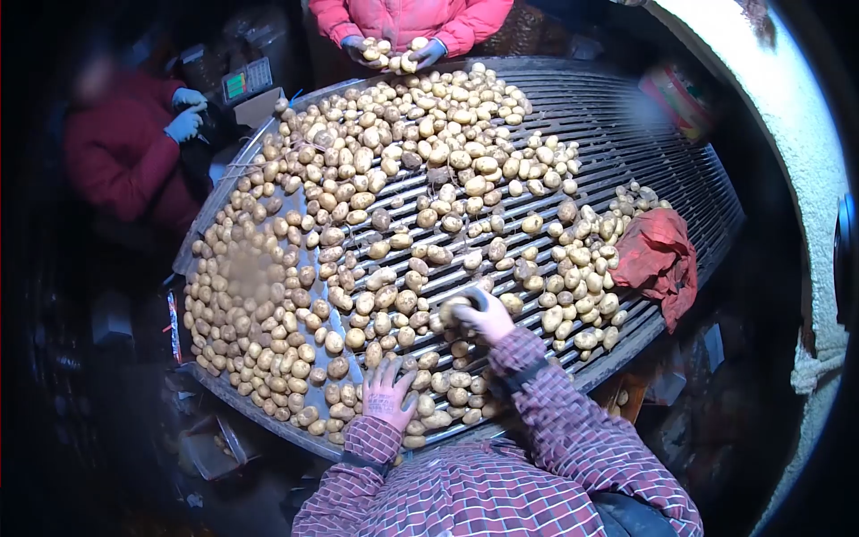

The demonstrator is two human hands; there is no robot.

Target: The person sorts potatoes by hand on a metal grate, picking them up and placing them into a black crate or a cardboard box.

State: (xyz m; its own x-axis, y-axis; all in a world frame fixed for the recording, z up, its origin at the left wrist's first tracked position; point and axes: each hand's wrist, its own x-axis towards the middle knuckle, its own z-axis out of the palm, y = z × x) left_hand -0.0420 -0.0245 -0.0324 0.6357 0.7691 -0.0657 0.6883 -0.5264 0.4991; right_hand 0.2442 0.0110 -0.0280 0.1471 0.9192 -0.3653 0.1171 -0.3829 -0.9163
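Many potatoes (358, 161) lie spread over a slatted metal table (608, 116). My left hand (388, 394), in a pinkish glove, rests on potatoes near the table's front edge with its fingers spread. To its right and further up, my right hand (481, 315), in a light glove with dark fingertips, curls round a potato (449, 311) just above the slats. Other potatoes lie close around both hands. Both my sleeves are checked purple.
A co-worker in a pink jacket (403, 16) holds several potatoes at the far edge. Another person in dark red (121, 148) stands at the left, by a scale (247, 80). A red cloth (658, 259) lies on the table's right side.
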